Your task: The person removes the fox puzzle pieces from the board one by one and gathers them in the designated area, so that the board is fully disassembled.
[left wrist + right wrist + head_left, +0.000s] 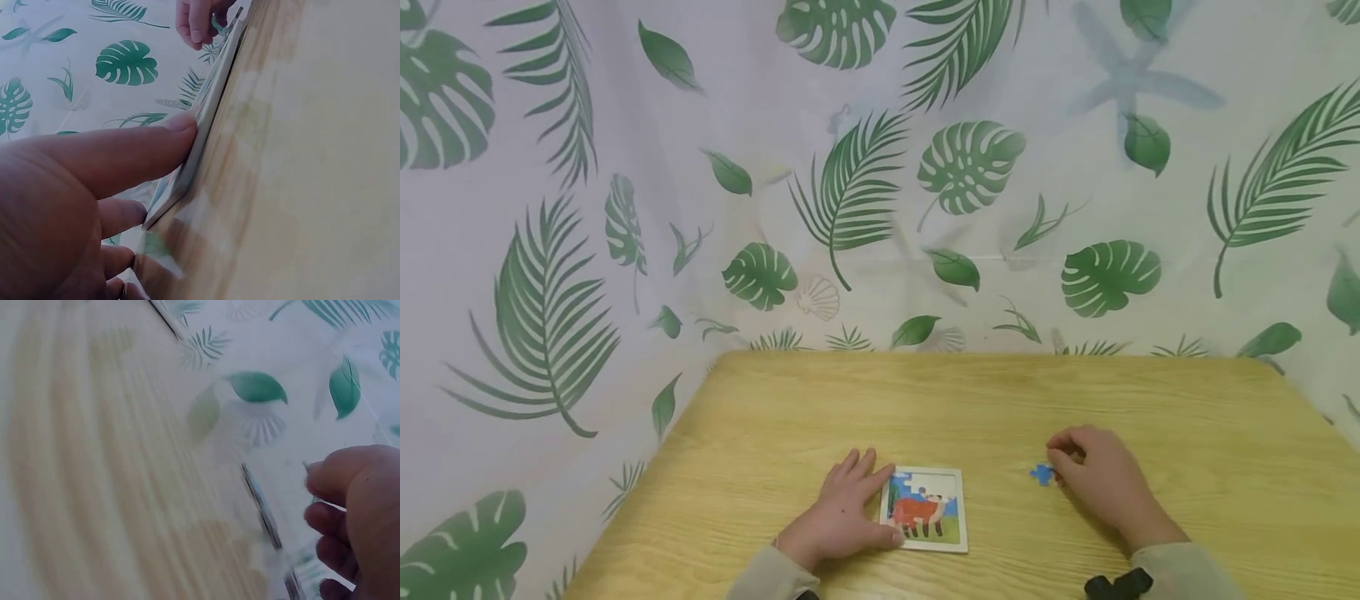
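Observation:
A square jigsaw puzzle [927,510] in a white frame lies on the table, showing a red and white animal on grass under blue sky. Pale backing shows in its upper part. My left hand [848,508] spreads over the puzzle's left side, the thumb [159,147] resting on the frame and the index finger touching its upper left corner. To the right, my right hand [1097,475] pinches a small, thin puzzle piece [307,467], mostly hidden by the fingers. Beside those fingertips a blue puzzle piece [1041,475] lies flat on the table.
The wooden table [820,408] has rounded far corners. Behind it and along the left hangs a pale leaf-printed cloth [880,317]. Another thin piece [292,584] lies on the table beneath the right hand.

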`<control>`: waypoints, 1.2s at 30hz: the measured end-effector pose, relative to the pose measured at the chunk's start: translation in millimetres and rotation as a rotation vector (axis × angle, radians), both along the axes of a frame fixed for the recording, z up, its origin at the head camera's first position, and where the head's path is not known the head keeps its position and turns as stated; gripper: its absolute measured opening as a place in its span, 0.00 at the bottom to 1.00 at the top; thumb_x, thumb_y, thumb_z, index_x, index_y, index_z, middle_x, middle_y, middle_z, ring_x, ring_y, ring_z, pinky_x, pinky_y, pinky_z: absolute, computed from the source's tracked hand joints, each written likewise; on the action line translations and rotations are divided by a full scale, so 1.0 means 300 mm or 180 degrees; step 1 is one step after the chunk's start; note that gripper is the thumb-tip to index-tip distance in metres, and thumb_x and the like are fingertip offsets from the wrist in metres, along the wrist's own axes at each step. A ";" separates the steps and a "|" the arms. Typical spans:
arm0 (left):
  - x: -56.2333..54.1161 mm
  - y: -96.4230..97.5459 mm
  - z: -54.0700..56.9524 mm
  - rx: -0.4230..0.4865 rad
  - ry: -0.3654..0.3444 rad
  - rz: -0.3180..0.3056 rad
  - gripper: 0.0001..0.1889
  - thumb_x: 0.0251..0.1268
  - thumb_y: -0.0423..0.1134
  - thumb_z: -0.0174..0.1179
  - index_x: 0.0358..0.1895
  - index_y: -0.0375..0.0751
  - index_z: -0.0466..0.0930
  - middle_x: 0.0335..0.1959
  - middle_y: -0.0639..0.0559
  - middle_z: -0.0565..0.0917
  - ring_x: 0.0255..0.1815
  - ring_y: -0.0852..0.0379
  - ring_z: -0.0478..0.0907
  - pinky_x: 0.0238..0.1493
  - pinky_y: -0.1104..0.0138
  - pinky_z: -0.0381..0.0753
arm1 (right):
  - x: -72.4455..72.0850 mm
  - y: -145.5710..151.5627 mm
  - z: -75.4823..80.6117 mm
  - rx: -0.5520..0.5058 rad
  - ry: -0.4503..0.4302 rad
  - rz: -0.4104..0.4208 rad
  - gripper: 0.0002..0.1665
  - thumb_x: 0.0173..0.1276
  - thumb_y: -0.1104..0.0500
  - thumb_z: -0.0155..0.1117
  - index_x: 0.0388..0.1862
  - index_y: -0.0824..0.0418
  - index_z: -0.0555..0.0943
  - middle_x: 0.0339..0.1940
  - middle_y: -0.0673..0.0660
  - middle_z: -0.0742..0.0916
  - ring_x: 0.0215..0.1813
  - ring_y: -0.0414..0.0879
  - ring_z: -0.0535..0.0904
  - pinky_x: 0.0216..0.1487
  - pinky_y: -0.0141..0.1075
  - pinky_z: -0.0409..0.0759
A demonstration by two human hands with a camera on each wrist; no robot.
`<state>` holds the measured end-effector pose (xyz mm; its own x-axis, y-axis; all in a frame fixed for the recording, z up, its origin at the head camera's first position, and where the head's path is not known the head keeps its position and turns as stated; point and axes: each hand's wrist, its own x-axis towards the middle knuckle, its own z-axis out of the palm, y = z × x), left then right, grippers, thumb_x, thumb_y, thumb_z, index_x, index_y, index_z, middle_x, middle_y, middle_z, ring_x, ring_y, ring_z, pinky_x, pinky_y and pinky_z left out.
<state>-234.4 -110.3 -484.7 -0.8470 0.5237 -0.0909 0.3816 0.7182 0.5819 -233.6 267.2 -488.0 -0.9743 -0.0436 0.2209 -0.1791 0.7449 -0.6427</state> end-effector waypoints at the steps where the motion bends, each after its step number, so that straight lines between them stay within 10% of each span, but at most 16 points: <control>1: -0.001 -0.001 0.001 -0.0012 0.0004 0.0000 0.53 0.52 0.63 0.72 0.79 0.45 0.61 0.82 0.40 0.47 0.82 0.37 0.36 0.77 0.42 0.35 | -0.002 -0.019 0.004 -0.0024 0.0044 -0.0013 0.10 0.74 0.57 0.63 0.47 0.60 0.86 0.39 0.50 0.86 0.41 0.45 0.83 0.46 0.47 0.81; 9: -0.002 0.000 0.002 -0.0029 0.0030 0.0020 0.53 0.51 0.63 0.72 0.79 0.46 0.61 0.82 0.40 0.47 0.82 0.37 0.37 0.77 0.42 0.36 | -0.003 -0.258 0.002 0.0048 0.0531 0.0211 0.04 0.70 0.58 0.67 0.40 0.53 0.88 0.34 0.43 0.84 0.44 0.45 0.76 0.49 0.48 0.74; 26: 0.005 0.012 0.004 -0.0034 0.0030 0.0001 0.51 0.51 0.62 0.73 0.78 0.45 0.63 0.82 0.38 0.50 0.82 0.37 0.38 0.77 0.41 0.38 | 0.009 -0.452 -0.022 -0.0026 0.0188 0.0607 0.08 0.65 0.56 0.72 0.43 0.52 0.88 0.34 0.39 0.81 0.43 0.41 0.75 0.51 0.45 0.75; 36: 0.001 0.008 0.006 0.0002 0.0007 -0.0037 0.51 0.53 0.63 0.71 0.79 0.45 0.62 0.82 0.38 0.49 0.82 0.37 0.38 0.77 0.41 0.37 | 0.011 -0.500 -0.010 0.0466 0.0108 0.0728 0.12 0.63 0.50 0.72 0.45 0.50 0.88 0.38 0.43 0.81 0.44 0.43 0.73 0.49 0.49 0.73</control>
